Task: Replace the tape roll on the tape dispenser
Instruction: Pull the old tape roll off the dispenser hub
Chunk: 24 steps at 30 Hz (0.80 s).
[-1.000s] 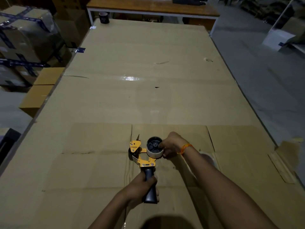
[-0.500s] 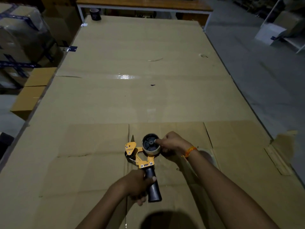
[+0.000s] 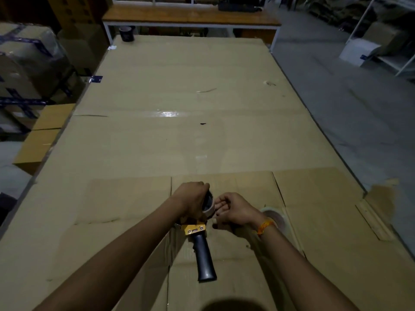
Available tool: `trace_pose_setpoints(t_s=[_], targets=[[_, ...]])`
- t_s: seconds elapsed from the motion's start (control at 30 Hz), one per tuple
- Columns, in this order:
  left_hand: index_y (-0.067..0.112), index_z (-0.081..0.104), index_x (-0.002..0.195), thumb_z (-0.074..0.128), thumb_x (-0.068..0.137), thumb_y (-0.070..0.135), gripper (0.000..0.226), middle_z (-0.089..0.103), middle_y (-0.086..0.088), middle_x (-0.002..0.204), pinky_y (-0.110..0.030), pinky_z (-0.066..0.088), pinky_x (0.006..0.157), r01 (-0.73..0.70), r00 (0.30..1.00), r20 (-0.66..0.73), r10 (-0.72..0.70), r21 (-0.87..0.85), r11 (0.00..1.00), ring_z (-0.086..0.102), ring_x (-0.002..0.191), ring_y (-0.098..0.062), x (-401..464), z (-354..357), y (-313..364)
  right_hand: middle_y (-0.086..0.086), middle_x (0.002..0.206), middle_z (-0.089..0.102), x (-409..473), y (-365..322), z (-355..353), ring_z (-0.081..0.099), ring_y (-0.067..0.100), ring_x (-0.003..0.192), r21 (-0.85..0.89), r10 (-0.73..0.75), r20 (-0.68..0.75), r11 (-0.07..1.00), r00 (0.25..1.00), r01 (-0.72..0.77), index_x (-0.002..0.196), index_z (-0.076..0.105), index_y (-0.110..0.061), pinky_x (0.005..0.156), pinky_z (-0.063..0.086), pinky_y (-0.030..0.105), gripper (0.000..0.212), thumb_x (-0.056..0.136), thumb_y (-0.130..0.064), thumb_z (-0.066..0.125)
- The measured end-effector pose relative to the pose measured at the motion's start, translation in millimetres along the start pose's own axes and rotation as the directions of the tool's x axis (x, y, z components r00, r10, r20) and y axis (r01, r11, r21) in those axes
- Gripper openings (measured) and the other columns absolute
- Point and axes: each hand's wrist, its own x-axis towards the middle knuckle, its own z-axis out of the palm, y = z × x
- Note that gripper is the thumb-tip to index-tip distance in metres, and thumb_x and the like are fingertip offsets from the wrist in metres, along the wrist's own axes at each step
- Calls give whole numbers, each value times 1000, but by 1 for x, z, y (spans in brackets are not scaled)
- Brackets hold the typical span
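Observation:
The yellow tape dispenser (image 3: 194,229) with a black handle lies on the cardboard-covered table (image 3: 179,135), handle pointing toward me. My left hand (image 3: 190,199) is clamped over its yellow head, hiding most of the frame. A nearly spent tape roll (image 3: 208,206) sits on the black hub, only partly visible between my hands. My right hand (image 3: 233,209) grips that roll's right side with its fingers curled on the rim. A fresh clear tape roll (image 3: 275,217) lies flat on the table just behind my right wrist.
A dark cup (image 3: 126,33) stands at the table's far left corner. Stacked cardboard boxes (image 3: 29,70) sit on the floor to the left. A wooden bench (image 3: 190,16) runs behind the table. A wooden strip (image 3: 372,218) lies near the right edge.
My left hand has let go of the black handle and moved up onto the dispenser's head. The handle now rests free on the table. My right hand stays at the roll.

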Motion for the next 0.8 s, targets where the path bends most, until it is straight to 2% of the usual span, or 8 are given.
trace_pose_setpoints(t_s=[0.07, 0.13, 0.23, 0.37, 0.43, 0.5, 0.6, 0.8], targets=[[13, 54, 132, 92, 69, 54, 85, 69, -12, 119, -46, 63, 93, -22, 999, -45, 21, -22, 1000, 69, 105, -35, 2, -1, -3, 11, 104, 71, -2, 8, 4, 73, 16, 87, 82, -29, -73, 996, 997, 35, 115, 65, -7, 83, 69, 43, 48, 78, 16, 85], [16, 55, 131, 91, 65, 61, 87, 69, -8, 117, -44, 63, 90, -46, 995, -99, 33, -126, 991, 68, 102, -31, -2, -2, -8, 13, 107, 71, -7, 12, 7, 75, 12, 85, 220, -57, -125, 972, 990, 84, 118, 63, -6, 73, 67, 31, 49, 79, 16, 84], [21, 58, 129, 91, 60, 60, 86, 69, -1, 118, -45, 64, 88, -89, 982, -189, 17, -382, 920, 68, 102, -25, -11, -5, -21, 7, 122, 73, -10, 9, 4, 78, 7, 98, 375, -155, -133, 906, 979, 194, 128, 60, -10, 77, 64, 26, 58, 81, 8, 89], [24, 54, 129, 89, 60, 53, 83, 65, 0, 117, -48, 65, 81, -139, 958, -285, -28, -549, 824, 68, 101, -24, -16, -1, -33, 3, 142, 72, 1, -2, 6, 71, 21, 129, 472, -218, -76, 852, 973, 228, 141, 64, -27, 98, 63, 38, 63, 86, -18, 93], [25, 52, 128, 90, 61, 53, 82, 62, 1, 116, -49, 62, 79, -177, 932, -358, -52, -578, 796, 67, 98, -24, -18, 6, -30, 15, 142, 72, 10, -6, 17, 70, 36, 129, 614, -206, -41, 767, 978, 187, 144, 66, -17, 102, 59, 52, 54, 96, -36, 81], [23, 52, 126, 92, 62, 51, 81, 57, 1, 116, -49, 59, 78, -215, 898, -433, -73, -579, 787, 64, 98, -25, -20, 14, -25, 23, 140, 71, 17, -13, 29, 68, 42, 130, 729, -149, -14, 675, 989, 112, 143, 67, -9, 111, 52, 59, 56, 106, -51, 59], [17, 55, 126, 93, 66, 46, 76, 54, -1, 118, -49, 57, 79, -248, 859, -501, -102, -583, 774, 61, 100, -24, -24, 22, -22, 24, 142, 70, 25, -18, 43, 65, 40, 136, 816, -60, -11, 577, 998, 44, 143, 65, -2, 123, 41, 62, 65, 109, -56, 49], [15, 60, 129, 96, 74, 46, 73, 57, -1, 124, -35, 55, 90, -287, 803, -578, -146, -589, 755, 59, 111, -17, -33, 31, -29, 21, 129, 78, 27, -29, 53, 72, 39, 125, 780, -11, -91, 621, 996, 78, 134, 73, -6, 118, 48, 61, 57, 111, -53, 51]])
